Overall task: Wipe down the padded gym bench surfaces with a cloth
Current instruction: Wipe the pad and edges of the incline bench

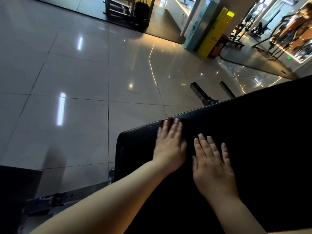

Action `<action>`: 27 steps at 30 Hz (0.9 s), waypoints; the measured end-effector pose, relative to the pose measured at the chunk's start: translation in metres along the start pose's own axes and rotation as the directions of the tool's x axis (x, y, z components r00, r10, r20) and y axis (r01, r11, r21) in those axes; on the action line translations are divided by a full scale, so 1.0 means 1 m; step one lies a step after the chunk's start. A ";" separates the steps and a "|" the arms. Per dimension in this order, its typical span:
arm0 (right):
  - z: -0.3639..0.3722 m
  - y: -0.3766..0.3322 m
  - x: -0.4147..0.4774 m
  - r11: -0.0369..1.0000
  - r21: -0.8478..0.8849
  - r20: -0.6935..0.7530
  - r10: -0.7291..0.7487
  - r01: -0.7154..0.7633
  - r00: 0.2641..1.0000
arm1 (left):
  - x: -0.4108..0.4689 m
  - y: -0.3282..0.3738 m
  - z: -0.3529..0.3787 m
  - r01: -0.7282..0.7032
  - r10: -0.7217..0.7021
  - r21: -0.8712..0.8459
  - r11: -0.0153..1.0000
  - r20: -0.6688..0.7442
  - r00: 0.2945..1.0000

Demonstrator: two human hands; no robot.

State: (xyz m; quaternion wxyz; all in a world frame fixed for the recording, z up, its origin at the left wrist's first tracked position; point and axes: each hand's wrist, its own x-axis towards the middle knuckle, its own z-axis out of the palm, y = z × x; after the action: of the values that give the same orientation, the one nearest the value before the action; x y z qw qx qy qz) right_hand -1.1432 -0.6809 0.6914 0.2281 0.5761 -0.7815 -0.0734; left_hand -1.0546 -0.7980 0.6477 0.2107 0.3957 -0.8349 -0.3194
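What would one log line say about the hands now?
left hand: flat on bench, blurred | right hand: flat on bench | cloth: cannot tell

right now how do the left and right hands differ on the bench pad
The left hand reaches the edge of the bench pad; the right hand lies further in. The left hand's fingers are together and blurred; the right hand's are spread and sharp. Both lie flat, palm down, on the pad.

The padded surface point(256, 132) is cut off by the right and bottom edges. The fingertips point(166, 124) of the left hand point(170, 149) are blurred; what lies beneath them cannot be told. Lettering on the yellow stand point(214, 31) cannot be read.
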 end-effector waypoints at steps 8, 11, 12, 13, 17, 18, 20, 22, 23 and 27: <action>-0.007 0.013 -0.013 0.996 0.031 -0.004 -0.081 0.081 0.997 | 0.013 -0.028 -0.007 0.179 -0.179 0.052 0.982 -0.003 0.984; -0.004 0.010 -0.016 0.995 0.047 -0.008 -0.083 0.083 0.997 | -0.032 -0.004 0.007 -0.026 0.028 0.041 0.999 -0.040 0.999; -0.003 0.009 -0.016 0.995 0.053 -0.011 -0.087 0.087 0.996 | -0.055 0.002 0.008 -0.123 0.124 0.030 0.992 -0.049 0.991; -0.003 0.009 -0.016 0.994 0.055 -0.008 -0.095 0.095 0.995 | -0.074 -0.001 0.010 -0.196 0.197 0.038 0.980 -0.049 0.979; -0.005 0.008 -0.016 0.991 0.047 0.012 -0.127 0.126 0.992 | -0.070 -0.059 0.007 0.051 -0.047 0.069 0.996 -0.058 0.997; -0.005 0.008 -0.017 0.989 0.039 0.021 -0.141 0.140 0.990 | -0.062 -0.069 0.002 0.223 -0.222 0.026 0.974 -0.046 0.974; -0.006 0.007 -0.018 0.983 0.031 0.029 -0.182 0.181 0.983 | -0.058 -0.071 0.000 0.383 -0.384 -0.031 0.923 -0.030 0.923; -0.005 0.005 -0.020 0.968 0.034 0.031 -0.249 0.248 0.968 | -0.072 -0.052 0.008 0.273 -0.274 -0.016 0.962 -0.059 0.960; -0.005 0.003 -0.021 0.958 0.034 0.024 -0.286 0.285 0.958 | -0.087 -0.040 0.012 0.164 -0.166 -0.032 0.986 -0.066 0.984; -0.002 -0.004 -0.027 0.930 0.038 0.029 -0.366 0.365 0.930 | -0.150 -0.032 0.019 -0.118 0.115 -0.046 0.992 -0.064 0.991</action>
State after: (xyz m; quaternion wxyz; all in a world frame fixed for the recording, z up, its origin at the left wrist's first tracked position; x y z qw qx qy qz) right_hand -1.1323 -0.6567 0.6847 0.1873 0.7137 -0.6655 -0.1125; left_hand -0.9595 -0.6867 0.5967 0.2640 0.3505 -0.8417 -0.3148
